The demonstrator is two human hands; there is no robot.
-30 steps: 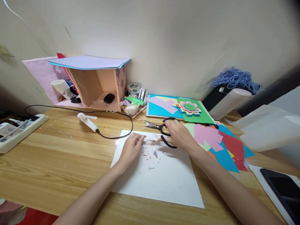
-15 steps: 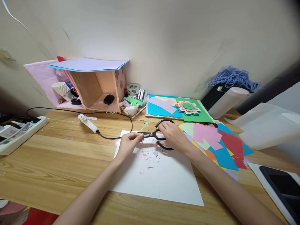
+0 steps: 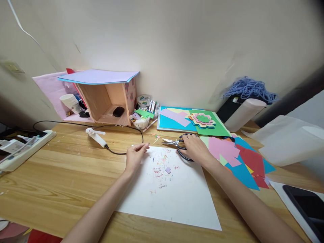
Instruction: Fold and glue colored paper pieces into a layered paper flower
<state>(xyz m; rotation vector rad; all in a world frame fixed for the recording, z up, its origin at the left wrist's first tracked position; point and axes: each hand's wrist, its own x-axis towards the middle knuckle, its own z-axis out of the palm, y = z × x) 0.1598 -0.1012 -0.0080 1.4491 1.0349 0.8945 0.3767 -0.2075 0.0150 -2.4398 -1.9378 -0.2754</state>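
Note:
My right hand (image 3: 194,147) holds black-handled scissors (image 3: 174,142), their blades pointing left and slightly apart, above the far edge of a white sheet of paper (image 3: 187,199). Across from the blade tips, my left hand (image 3: 136,156) is closed in a pinch over the sheet's far left corner. Whatever sits between its fingertips is too small or hidden to make out. Coloured marks cover the middle of the sheet, and a small purple paper scrap (image 3: 168,170) lies among them.
A hot glue gun (image 3: 95,136) with a black cord lies left. Behind stand an open box (image 3: 101,101), a bowl of scraps (image 3: 141,123) and markers (image 3: 152,106). A layered paper flower (image 3: 202,119) rests on green paper; coloured paper pieces (image 3: 222,148) spread right, near a phone (image 3: 303,206).
The scissors have drawn back to the right, away from my left fingertips, where the blades were before. My left hand has shifted slightly left and stays pinched.

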